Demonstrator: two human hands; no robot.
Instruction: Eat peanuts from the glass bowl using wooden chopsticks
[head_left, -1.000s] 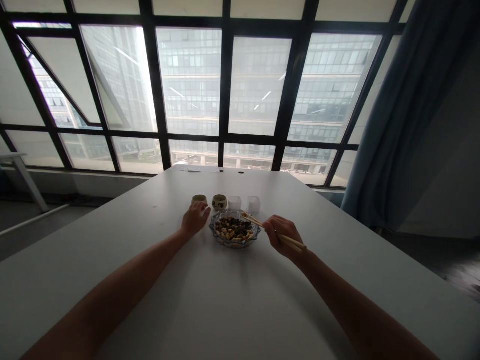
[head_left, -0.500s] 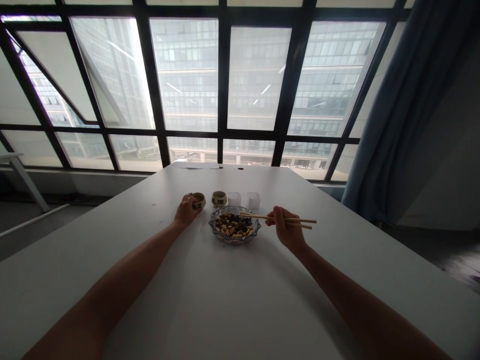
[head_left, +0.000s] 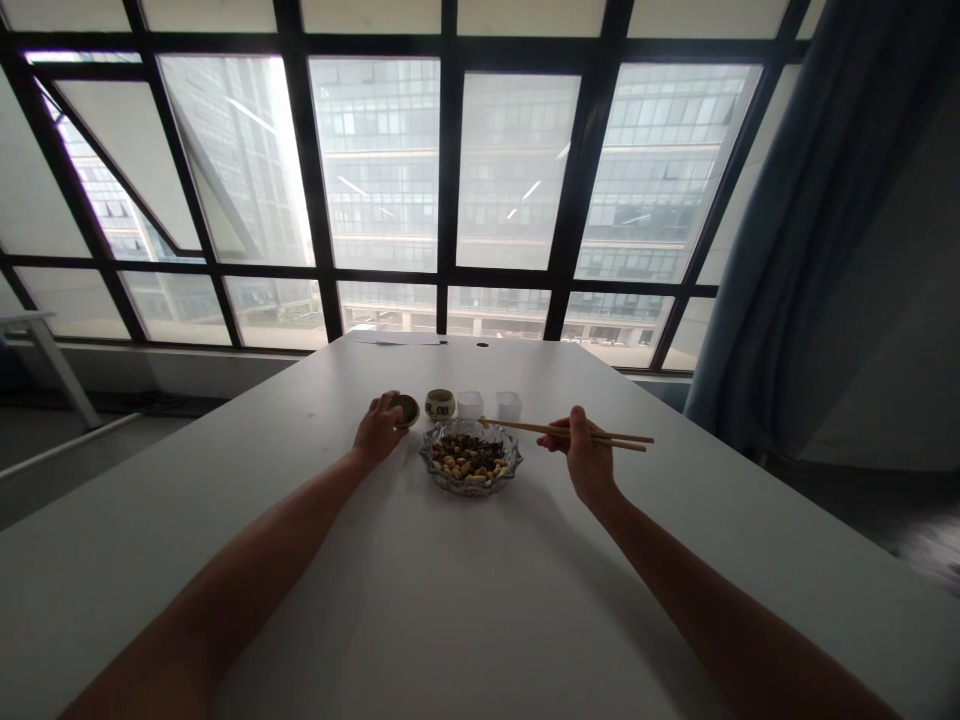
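My left hand [head_left: 380, 430] grips a small ceramic cup [head_left: 406, 409], tilted so that its dark inside faces me. Just right of it a matching cup [head_left: 440, 405] with dark characters stands upright. In front of the cups is a scalloped clear glass bowl [head_left: 507, 482], filled with peanuts and dark seeds [head_left: 470, 456]. With closed fingers my right hand [head_left: 585, 455] holds a pair of wooden chopsticks [head_left: 622, 439]. Their tips are over the bowl's far rim, with a small pale piece, seemingly a peanut [head_left: 484, 421], at the ends.
Two small translucent white cups [head_left: 470, 404] [head_left: 508, 405] stand behind the bowl. The white table [head_left: 465, 600] runs toward large windows, with papers [head_left: 394, 338] at its far end. A blue curtain [head_left: 772, 270] hangs on the right.
The cup in my left hand has tipped toward the bowl and me. The chopsticks have shifted slightly right, their tips rising from the bowl's contents to its far rim. The view has tilted slightly up.
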